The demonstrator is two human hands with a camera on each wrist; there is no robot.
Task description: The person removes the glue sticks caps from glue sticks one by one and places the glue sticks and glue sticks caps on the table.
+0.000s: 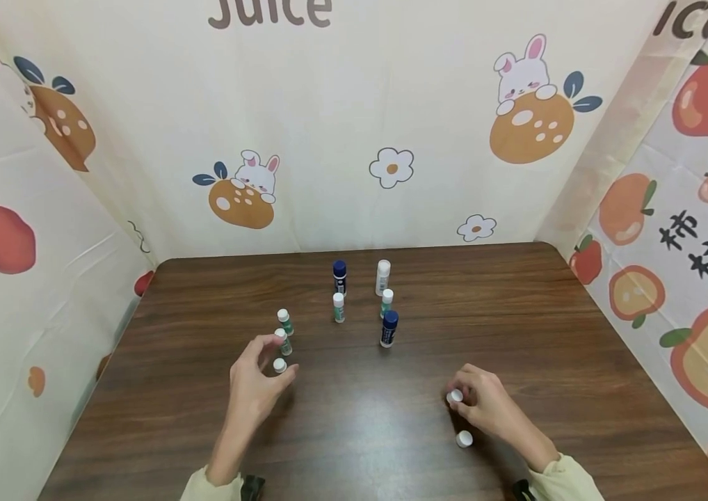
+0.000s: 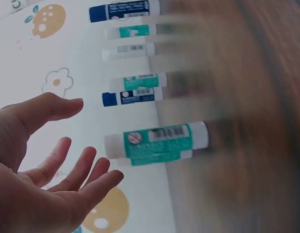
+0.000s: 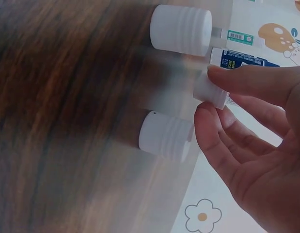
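Observation:
My left hand (image 1: 255, 386) is beside a row of small glue sticks, thumb and fingers spread apart. In the left wrist view nothing is between its fingers, and a green-labelled glue stick (image 2: 157, 141) stands past the fingertips, overlapping another. From the head view, a white top (image 1: 279, 365) appears between thumb and forefinger; what lies below it is hidden. Two green glue sticks (image 1: 285, 322) stand just behind. My right hand (image 1: 482, 402) pinches a small white cap (image 3: 207, 92) between thumb and fingers. Two ribbed white caps (image 3: 181, 29) rest on the table near it.
Farther back on the brown table (image 1: 354, 431) stand several upright glue sticks: dark-blue ones (image 1: 389, 329), green-and-white ones (image 1: 338, 307) and a white one (image 1: 382, 278). A printed cloth (image 1: 329, 104) hangs behind the table and along both sides.

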